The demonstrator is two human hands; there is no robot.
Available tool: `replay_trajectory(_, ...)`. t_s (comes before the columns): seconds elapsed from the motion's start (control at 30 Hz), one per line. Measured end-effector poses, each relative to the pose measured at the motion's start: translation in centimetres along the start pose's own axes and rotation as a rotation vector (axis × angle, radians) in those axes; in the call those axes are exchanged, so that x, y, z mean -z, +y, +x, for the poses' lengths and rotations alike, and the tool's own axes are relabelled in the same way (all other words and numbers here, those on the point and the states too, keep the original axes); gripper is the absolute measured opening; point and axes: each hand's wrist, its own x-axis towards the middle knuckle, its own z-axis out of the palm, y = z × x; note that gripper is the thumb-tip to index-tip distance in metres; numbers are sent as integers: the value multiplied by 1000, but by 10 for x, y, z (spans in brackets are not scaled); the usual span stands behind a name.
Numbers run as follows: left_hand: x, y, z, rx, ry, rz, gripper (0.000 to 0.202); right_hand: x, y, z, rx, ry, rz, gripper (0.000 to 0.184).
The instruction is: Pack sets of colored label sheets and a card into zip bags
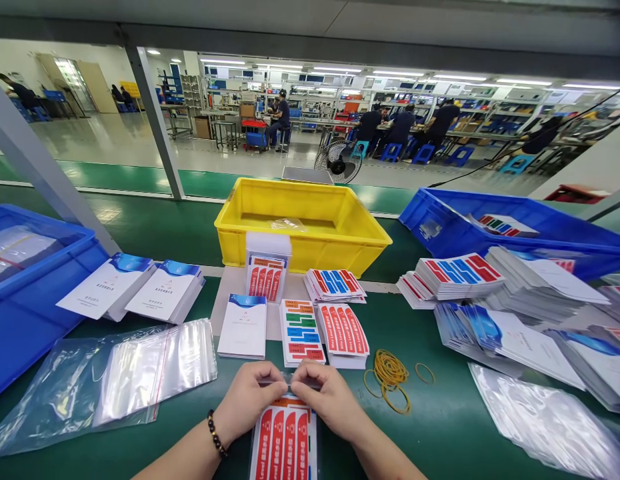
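Observation:
At the front middle of the green table lies a clear plastic bag with red label sheets [284, 443] inside, an orange strip showing at its top. My left hand [253, 393], with a dark beaded bracelet on the wrist, pinches the bag's top edge between thumb and fingers. Close beside it, my right hand [327, 395] pinches the same edge; the two thumbs almost meet. Just beyond my hands are a stack of white-and-blue booklets [243, 328], a stack of multicoloured label sheets [302, 332] and a stack of red label sheets [344, 333].
Rubber bands [390, 375] lie right of my hands. Empty clear bags [157, 367] lie at left, with more clear bags [545, 420] at right. A yellow bin [300, 243] stands behind, flanked by a left blue bin [45, 307] and a right blue bin [450, 227]. People sit farther back.

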Motion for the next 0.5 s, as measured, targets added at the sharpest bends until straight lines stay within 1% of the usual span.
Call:
replay_trajectory(0.13, -3, -1, 0, -55, -7, 68, 19, -5, 2, -2, 60, 8, -108, 14)
replay_trajectory(0.2, -1, 0, -1, -75, -11, 143, 16, -5, 3, -1, 102, 6, -165, 15)
replay_trajectory(0.23, 0, 1, -2, -112, 6, 198, 13, -3, 4, -1, 134, 21, -199, 14)
replay_trajectory(0.27, 2, 1, -3, -169, 44, 253, 10, -2, 4, -1, 175, 52, -237, 10)
replay_trajectory(0.3, 5, 2, -4, -239, 98, 302, 8, 0, 4, -2, 223, 102, -280, 5)
replay_trajectory(0.33, 7, 3, -5, -317, 161, 336, 9, 2, 4, -2, 276, 164, -325, 4)
replay_trajectory(0.4, 13, 5, -8, -456, 280, 352, 11, 2, 2, -6, 374, 274, -425, 14)
replay_trajectory(0.43, 16, 6, -10, -512, 329, 345, 13, 0, 2, -8, 417, 296, -479, 17)
replay_trajectory(0.47, 18, 8, -13, -560, 372, 337, 15, -3, 3, -11, 457, 285, -533, 20)
replay_trajectory(0.5, 21, 10, -16, -601, 406, 338, 16, -9, 4, -14, 496, 242, -587, 24)
